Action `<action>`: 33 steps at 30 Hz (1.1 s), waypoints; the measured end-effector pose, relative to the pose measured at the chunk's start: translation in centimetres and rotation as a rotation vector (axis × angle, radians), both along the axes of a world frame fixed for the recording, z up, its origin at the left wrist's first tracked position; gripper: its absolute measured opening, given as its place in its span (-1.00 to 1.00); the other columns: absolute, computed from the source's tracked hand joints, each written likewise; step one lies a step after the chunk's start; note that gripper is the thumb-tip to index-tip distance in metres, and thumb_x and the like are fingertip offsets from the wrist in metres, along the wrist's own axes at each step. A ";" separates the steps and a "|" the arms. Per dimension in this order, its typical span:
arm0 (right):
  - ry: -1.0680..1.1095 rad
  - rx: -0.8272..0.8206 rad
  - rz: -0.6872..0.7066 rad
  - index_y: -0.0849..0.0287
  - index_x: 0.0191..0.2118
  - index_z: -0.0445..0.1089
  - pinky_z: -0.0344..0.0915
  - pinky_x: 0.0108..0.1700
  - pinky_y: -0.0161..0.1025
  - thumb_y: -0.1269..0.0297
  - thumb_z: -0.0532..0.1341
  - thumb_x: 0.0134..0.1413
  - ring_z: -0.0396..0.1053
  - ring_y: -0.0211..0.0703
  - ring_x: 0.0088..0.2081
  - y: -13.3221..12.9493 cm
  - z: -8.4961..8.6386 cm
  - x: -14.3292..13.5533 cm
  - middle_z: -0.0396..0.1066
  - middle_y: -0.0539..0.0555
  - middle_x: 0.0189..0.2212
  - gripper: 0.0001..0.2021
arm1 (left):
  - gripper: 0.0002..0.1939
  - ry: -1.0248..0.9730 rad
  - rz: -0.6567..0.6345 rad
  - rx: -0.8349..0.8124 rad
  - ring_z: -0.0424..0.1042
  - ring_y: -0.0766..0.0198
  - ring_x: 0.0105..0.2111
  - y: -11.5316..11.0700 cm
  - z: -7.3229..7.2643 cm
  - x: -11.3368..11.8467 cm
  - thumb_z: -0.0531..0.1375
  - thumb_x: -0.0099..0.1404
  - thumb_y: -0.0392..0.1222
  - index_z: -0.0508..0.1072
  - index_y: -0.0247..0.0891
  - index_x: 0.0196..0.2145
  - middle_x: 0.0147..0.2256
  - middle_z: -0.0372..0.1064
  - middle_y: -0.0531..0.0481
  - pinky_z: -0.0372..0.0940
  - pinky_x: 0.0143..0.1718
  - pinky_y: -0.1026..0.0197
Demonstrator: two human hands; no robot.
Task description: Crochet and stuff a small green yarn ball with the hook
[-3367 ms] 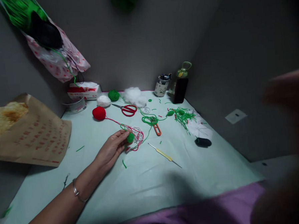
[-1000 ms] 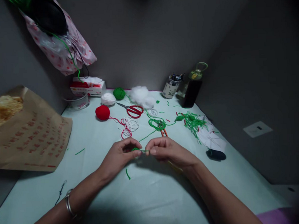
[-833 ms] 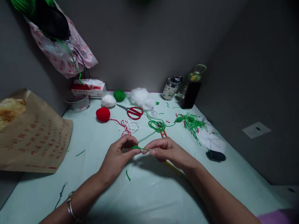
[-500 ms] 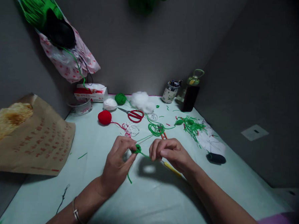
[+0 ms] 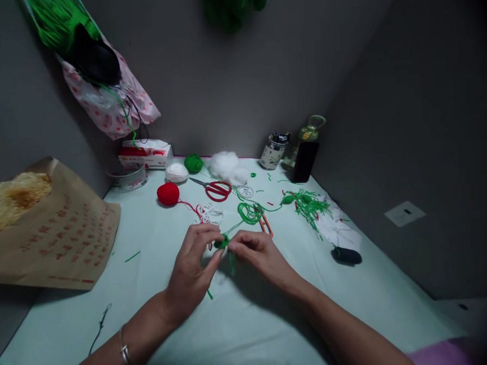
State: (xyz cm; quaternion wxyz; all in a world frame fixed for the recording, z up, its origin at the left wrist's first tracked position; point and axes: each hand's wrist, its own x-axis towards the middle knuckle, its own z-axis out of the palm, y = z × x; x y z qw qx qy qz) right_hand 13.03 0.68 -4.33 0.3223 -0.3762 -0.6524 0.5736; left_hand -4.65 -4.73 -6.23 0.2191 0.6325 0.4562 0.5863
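Observation:
A small dark-green crochet piece [image 5: 221, 242] is pinched between the thumb and fingers of my left hand [image 5: 193, 264]. My right hand [image 5: 257, 252] has its thumb and forefinger closed at the right edge of that piece, on green yarn. From there a short green strand [image 5: 232, 263] hangs down, slightly blurred. Another strand leads from the piece back to a loose coil of green yarn [image 5: 250, 213]. Orange-handled snips [image 5: 266, 225] lie beside the coil, just beyond my right hand.
Red-handled scissors [image 5: 217, 191], a red yarn ball [image 5: 168, 194], a white ball [image 5: 176, 173] and white stuffing [image 5: 228, 168] lie farther back. Green yarn scraps [image 5: 314, 209] and a dark oblong object [image 5: 347, 255] are at right. A paper bag [image 5: 66, 235] stands left; a bottle [image 5: 305, 155] stands back right.
My right hand has moved left to the crochet piece, and the strand stretched between the hands no longer shows. The yellow-handled tool under my right hand is out of sight. The view has shifted slightly.

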 end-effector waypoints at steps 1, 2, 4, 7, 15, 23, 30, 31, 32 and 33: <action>-0.004 0.025 -0.073 0.19 -0.46 0.46 0.10 -0.41 -0.27 -0.07 0.33 0.10 0.14 -0.28 -0.49 0.3 -0.2 0.1 0.27 -0.05 -0.56 -0.62 | -0.76 -0.091 -0.007 -0.064 0.43 0.06 0.00 -0.1 0.4 0.1 0.31 0.24 -0.40 0.54 -0.10 -0.18 -0.10 0.42 -0.09 0.32 0.08 0.04; -0.007 0.052 -0.150 0.19 -0.45 0.47 0.10 -0.42 -0.27 -0.05 0.33 0.10 0.16 -0.27 -0.49 0.7 -0.5 0.3 0.29 -0.04 -0.55 -0.64 | -0.79 -0.201 -0.027 -0.149 0.43 0.05 0.03 -0.2 1.0 0.2 0.34 0.24 -0.34 0.53 -0.11 -0.18 -0.09 0.43 -0.08 0.32 0.10 0.04; -0.009 0.103 -0.267 0.18 -0.45 0.47 0.12 -0.41 -0.27 0.01 0.32 0.12 0.19 -0.24 -0.47 1.5 -0.9 0.7 0.33 -0.02 -0.52 -0.68 | -0.82 -0.430 -0.123 -0.372 0.50 0.07 -0.06 -0.1 1.9 -0.1 0.35 0.27 -0.18 0.50 -0.12 -0.15 -0.12 0.47 -0.07 0.38 0.00 0.06; -0.006 0.157 -0.318 0.16 -0.43 0.46 0.16 -0.37 -0.26 0.07 0.29 0.18 0.23 -0.22 -0.42 2.1 -0.9 1.3 0.36 0.00 -0.48 -0.72 | -0.74 -0.439 -0.223 -0.631 0.54 0.04 -0.26 0.6 2.7 -1.2 0.25 0.36 0.04 0.51 -0.16 -0.12 -0.27 0.54 -0.11 0.43 -0.20 0.03; -0.098 0.357 -0.032 0.13 -0.40 0.46 0.24 -0.20 -0.20 0.18 0.24 0.27 0.32 -0.17 -0.33 0.6 -0.1 0.8 0.39 0.02 -0.42 -0.77 | -0.73 -0.231 -0.026 -0.434 0.40 -0.03 0.07 1.7 2.0 -1.7 0.35 0.26 -0.06 0.64 -0.05 -0.07 -0.01 0.54 -0.09 0.17 0.20 0.01; -0.133 0.411 -0.059 0.13 -0.45 0.44 0.21 -0.23 -0.20 0.22 0.23 0.29 0.32 -0.16 -0.34 1.3 -0.1 1.3 0.36 0.01 -0.45 -0.74 | -0.81 -0.528 -0.229 -0.661 0.53 0.18 -0.25 1.3 1.0 -0.7 0.36 0.27 -0.05 0.64 -0.19 -0.22 -0.26 0.58 -0.08 0.38 -0.12 0.18; -0.096 0.374 0.010 0.13 -0.41 0.47 0.23 -0.22 -0.21 0.18 0.25 0.27 0.34 -0.17 -0.34 0.6 -0.3 0.7 0.37 0.01 -0.44 -0.76 | -0.77 -0.700 -0.396 -0.761 0.49 0.21 -0.20 1.3 0.4 -0.1 0.38 0.27 -0.06 0.59 -0.22 -0.19 -0.20 0.50 -0.06 0.41 -0.13 0.20; -0.099 0.373 0.010 0.14 -0.42 0.46 0.23 -0.24 -0.22 0.17 0.25 0.28 0.33 -0.18 -0.35 0.6 -0.4 0.7 0.36 0.00 -0.45 -0.75 | -0.79 -0.701 -0.400 -0.755 0.47 0.25 -0.23 1.3 0.3 -0.1 0.39 0.25 -0.08 0.58 -0.24 -0.23 -0.23 0.48 -0.03 0.39 -0.14 0.24; -0.099 0.370 0.010 0.15 -0.43 0.45 0.22 -0.24 -0.23 0.16 0.24 0.28 0.32 -0.19 -0.35 0.6 -0.4 0.7 0.35 0.00 -0.45 -0.73 | -0.80 -0.705 -0.405 -0.750 0.46 0.27 -0.24 1.4 0.2 -0.2 0.40 0.24 -0.10 0.57 -0.25 -0.26 -0.25 0.48 -0.02 0.37 -0.15 0.27; -0.095 0.368 0.009 0.16 -0.45 0.43 0.21 -0.25 -0.24 0.15 0.24 0.28 0.31 -0.20 -0.36 0.6 -0.5 0.7 0.34 -0.01 -0.46 -0.71 | -0.80 -0.706 -0.415 -0.748 0.45 0.29 -0.24 1.4 0.2 -0.3 0.41 0.22 -0.12 0.55 -0.25 -0.27 -0.26 0.47 0.00 0.35 -0.14 0.28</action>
